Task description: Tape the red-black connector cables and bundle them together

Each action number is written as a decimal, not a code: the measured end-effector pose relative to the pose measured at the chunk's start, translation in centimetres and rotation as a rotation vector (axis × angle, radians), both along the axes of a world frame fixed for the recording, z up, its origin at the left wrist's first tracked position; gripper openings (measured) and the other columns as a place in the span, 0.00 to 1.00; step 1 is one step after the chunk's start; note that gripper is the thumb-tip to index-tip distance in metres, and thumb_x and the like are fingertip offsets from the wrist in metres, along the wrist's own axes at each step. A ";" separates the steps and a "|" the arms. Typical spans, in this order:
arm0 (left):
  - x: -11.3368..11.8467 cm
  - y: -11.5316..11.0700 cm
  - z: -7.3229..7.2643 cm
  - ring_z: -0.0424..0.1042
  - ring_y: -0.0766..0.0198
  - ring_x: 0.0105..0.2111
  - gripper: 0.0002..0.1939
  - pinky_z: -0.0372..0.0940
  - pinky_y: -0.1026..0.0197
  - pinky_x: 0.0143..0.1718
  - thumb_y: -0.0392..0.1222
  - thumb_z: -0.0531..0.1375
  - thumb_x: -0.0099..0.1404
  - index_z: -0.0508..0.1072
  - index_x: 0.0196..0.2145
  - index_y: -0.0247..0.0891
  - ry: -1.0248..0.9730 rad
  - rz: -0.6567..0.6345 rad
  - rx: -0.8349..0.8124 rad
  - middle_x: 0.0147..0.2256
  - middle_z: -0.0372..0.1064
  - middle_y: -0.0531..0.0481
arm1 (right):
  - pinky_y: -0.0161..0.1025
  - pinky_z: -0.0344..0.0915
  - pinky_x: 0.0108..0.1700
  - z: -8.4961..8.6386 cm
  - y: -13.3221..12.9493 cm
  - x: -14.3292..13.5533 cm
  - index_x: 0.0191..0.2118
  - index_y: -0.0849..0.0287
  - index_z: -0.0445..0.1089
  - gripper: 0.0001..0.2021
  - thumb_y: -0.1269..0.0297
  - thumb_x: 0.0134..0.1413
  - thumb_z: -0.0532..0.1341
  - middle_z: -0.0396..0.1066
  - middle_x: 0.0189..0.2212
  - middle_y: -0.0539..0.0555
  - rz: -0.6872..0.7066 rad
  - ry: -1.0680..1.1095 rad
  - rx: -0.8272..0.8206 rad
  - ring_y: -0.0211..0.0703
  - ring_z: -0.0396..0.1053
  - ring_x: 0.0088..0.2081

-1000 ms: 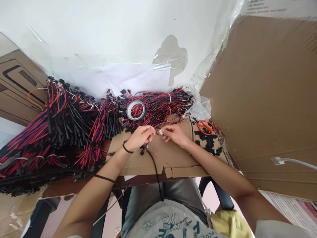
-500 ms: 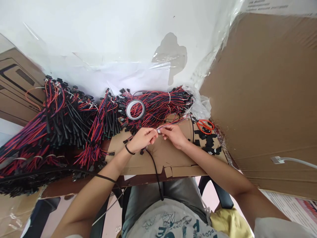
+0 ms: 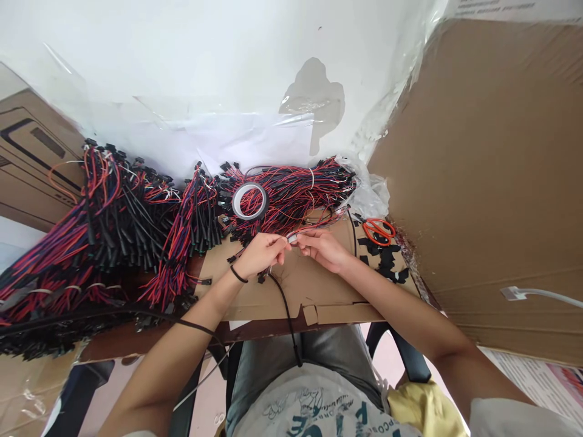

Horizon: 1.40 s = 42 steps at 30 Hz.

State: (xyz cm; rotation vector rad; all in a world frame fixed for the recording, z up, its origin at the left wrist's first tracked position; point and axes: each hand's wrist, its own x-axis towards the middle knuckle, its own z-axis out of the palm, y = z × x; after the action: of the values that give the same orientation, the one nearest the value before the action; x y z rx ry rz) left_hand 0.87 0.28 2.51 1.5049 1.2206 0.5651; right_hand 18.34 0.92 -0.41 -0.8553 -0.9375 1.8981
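My left hand and my right hand meet over the cardboard sheet, fingers closed in a pinch. Between the fingertips is a small white-grey piece on thin wires; whether it is a connector or a wrapped joint is too small to tell. Red and dark wires run from it behind my right hand toward the back right. A black cable comes out from below my left hand and hangs over the table edge. Just behind my hands, a roll of black tape lies on a bundle of red and dark wires.
Thick bundles of wires with black connectors fill the left side. Orange-handled scissors and black tape pieces lie to the right on the cardboard sheet. A clear plastic bag sits behind; a tall cardboard panel stands at right.
My right hand's fingers have shifted slightly, and more of the white-grey piece shows between the fingertips. My left hand stays almost in place.
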 end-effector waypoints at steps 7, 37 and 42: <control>-0.3 0.1 -0.2 0.58 0.75 0.14 0.16 0.50 0.71 0.15 0.47 0.55 0.60 0.66 0.21 0.34 -0.076 0.038 -0.040 0.18 0.67 0.52 | 0.31 0.56 0.22 0.4 0.3 0.7 0.29 0.62 0.73 0.14 0.54 0.42 0.67 0.70 0.25 0.51 0.048 -0.270 0.153 0.31 0.60 0.22; -0.3 1.5 0.0 0.77 0.61 0.27 0.12 0.72 0.64 0.31 0.41 0.57 0.67 0.72 0.32 0.29 -0.348 0.094 -0.519 0.29 0.77 0.39 | 0.42 0.44 0.35 0.4 1.1 2.5 0.37 0.58 0.73 0.15 0.69 0.68 0.48 0.74 0.31 0.52 -0.294 -1.304 1.757 0.41 0.58 0.36; 0.2 1.5 -0.2 0.75 0.65 0.23 0.10 0.69 0.68 0.24 0.38 0.56 0.67 0.72 0.31 0.29 -0.367 0.081 -0.585 0.25 0.76 0.41 | 0.42 0.43 0.35 0.5 1.0 2.2 0.37 0.59 0.72 0.13 0.68 0.67 0.50 0.72 0.29 0.51 -0.321 -1.276 1.849 0.40 0.57 0.35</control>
State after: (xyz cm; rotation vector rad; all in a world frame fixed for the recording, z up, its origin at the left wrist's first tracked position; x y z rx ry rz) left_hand 1.11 1.75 2.35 0.8211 1.0394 0.4580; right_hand 20.54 1.88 0.05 -0.7041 -2.3088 -0.4782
